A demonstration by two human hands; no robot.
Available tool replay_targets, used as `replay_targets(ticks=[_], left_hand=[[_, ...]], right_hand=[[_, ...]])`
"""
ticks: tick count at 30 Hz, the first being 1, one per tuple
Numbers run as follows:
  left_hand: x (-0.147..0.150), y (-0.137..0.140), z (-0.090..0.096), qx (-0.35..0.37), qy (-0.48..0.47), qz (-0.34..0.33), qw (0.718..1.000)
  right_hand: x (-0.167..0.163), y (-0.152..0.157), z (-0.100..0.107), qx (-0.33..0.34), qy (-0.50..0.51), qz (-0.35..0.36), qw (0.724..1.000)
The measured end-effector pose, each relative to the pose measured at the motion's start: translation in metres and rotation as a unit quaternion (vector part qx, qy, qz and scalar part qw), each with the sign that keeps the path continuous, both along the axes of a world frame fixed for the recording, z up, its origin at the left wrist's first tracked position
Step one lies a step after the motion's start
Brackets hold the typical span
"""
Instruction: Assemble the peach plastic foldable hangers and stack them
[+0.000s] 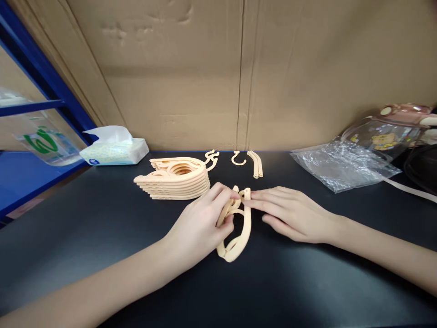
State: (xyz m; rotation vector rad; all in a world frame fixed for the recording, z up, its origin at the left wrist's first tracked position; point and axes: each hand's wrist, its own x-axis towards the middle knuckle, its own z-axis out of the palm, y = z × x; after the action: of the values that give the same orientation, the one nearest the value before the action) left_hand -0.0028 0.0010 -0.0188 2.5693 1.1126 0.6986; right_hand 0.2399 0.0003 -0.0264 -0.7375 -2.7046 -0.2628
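Note:
A cream folding clothes hanger (246, 230) stands folded on the dark table, its two arms joined at the near end. Around its left arm, my left hand (203, 221) is closed, with thumb and fingers on the plastic. My right hand (295, 214) lies to the right with fingers stretched out, the fingertips touching the upper end of the right arm. Part of the hanger is hidden behind my left fingers. To the left is a stack of similar folded hangers (180, 187). Behind my hands lie a loose hook (239, 159) and two narrow curved strips (255, 164).
A tissue pack (116, 150) sits at the back left beside a blue metal frame (73, 120). Crumpled clear plastic bags (336, 164) and a clear bag with a bear print (382, 139) are at the right. A cardboard wall (170, 82) closes off the table's back.

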Motion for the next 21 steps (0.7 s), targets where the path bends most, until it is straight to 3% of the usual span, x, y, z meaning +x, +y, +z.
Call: replay_targets(ticks=[9,14,21], left_hand=[[-0.009,0.017,-0.001,0.002,0.014,-0.047,0.999],[-0.010,0.018,0.004,0.020,0.073,-0.058,0.995],[-0.012,0.015,0.009,0.154,0.167,-0.053,0.972]], right_hand=[[0.010,0.012,-0.007,0.023,0.046,-0.181,0.982],[0.015,0.016,-0.004,0.046,-0.009,-0.195,0.980],[0.017,0.018,-0.002,-0.038,0.058,-0.192,0.979]])
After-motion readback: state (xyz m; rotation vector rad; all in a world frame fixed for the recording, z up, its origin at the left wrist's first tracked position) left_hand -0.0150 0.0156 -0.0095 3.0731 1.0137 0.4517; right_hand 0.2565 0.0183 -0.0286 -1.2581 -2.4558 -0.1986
